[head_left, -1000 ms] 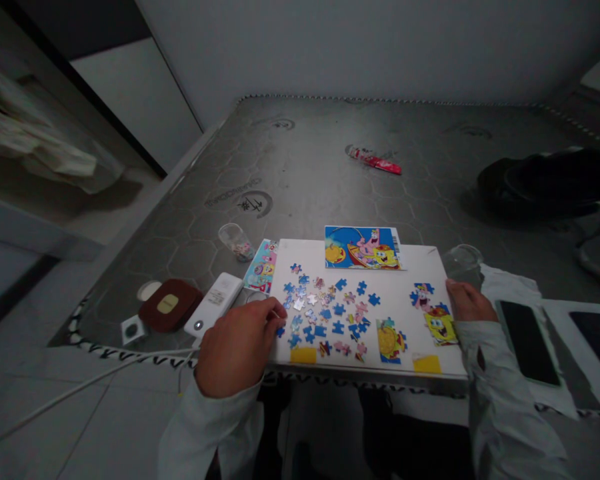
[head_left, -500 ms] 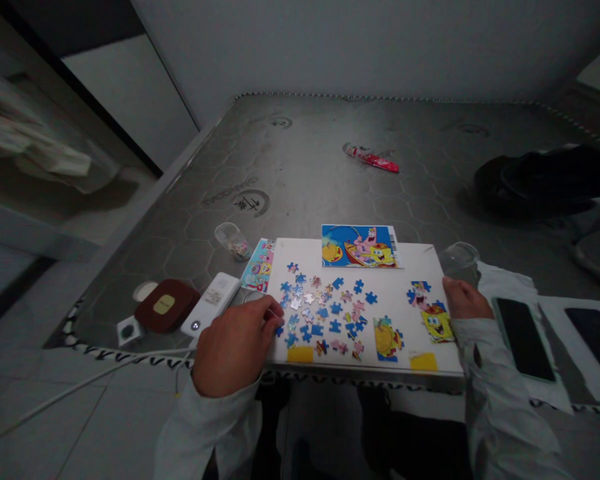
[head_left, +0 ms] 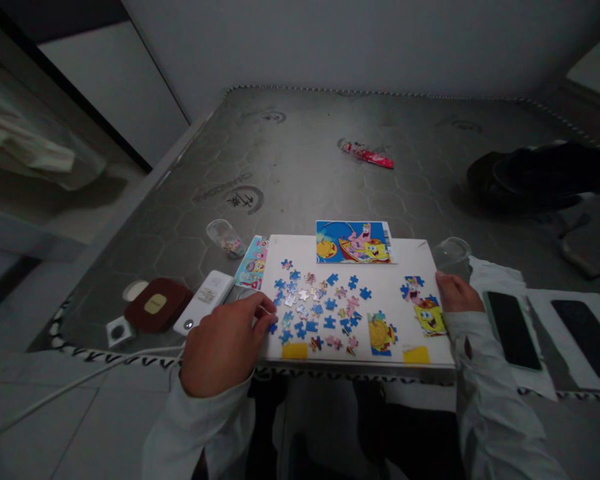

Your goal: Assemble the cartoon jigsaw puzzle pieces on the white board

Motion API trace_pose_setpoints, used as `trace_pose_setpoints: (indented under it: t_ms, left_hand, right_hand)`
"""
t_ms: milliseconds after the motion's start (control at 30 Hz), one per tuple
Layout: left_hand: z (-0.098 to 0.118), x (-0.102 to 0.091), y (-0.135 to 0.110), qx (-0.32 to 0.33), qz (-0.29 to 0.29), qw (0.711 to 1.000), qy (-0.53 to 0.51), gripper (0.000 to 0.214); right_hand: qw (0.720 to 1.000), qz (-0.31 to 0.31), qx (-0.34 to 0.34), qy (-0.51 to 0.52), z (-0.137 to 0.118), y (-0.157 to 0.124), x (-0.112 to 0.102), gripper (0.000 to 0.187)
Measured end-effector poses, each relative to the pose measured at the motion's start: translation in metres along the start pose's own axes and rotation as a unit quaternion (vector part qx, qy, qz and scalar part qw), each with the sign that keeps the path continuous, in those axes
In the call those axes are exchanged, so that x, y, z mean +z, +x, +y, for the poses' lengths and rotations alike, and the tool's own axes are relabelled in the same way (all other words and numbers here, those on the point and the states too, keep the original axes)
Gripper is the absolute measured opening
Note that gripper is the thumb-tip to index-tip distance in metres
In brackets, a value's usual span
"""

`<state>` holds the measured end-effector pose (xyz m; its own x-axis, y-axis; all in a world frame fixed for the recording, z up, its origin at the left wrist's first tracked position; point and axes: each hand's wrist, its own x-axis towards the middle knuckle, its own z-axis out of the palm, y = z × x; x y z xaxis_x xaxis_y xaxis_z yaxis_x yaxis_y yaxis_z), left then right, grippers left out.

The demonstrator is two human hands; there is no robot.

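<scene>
A white board lies in front of me with loose blue, pink and yellow jigsaw pieces spread over its left half. My left hand is at the board's left edge, its fingers curled together beside a blue piece; whatever they hold is hidden. At the right edge, my right hand is closed around the board's side. Close to it lies a joined section with a yellow cartoon face. Another joined section, with a burger picture, sits near the front. The reference picture card rests at the board's back.
To the left are a clear cup with pieces, a second picture card, a white device and a brown case. On the right are a clear cup and phones. A red wrapper lies farther back.
The whole view has shifted slightly, so the board and hands appear a little farther left and higher. Both hands stay at the board's edges, and the pieces keep their arrangement.
</scene>
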<state>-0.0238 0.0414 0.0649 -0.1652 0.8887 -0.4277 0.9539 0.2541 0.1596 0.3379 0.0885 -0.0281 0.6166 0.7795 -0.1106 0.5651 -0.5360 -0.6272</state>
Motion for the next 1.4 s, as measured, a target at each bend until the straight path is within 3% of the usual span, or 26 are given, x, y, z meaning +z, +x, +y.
trace_pose_setpoints:
  t_ms: [1400]
  left_hand:
    - [-0.001,0.003,0.003,-0.003,0.003,1.0,-0.003,0.018]
  right_hand:
    - [0.999,0.004,-0.01,0.041,0.007,0.004,0.003,0.044]
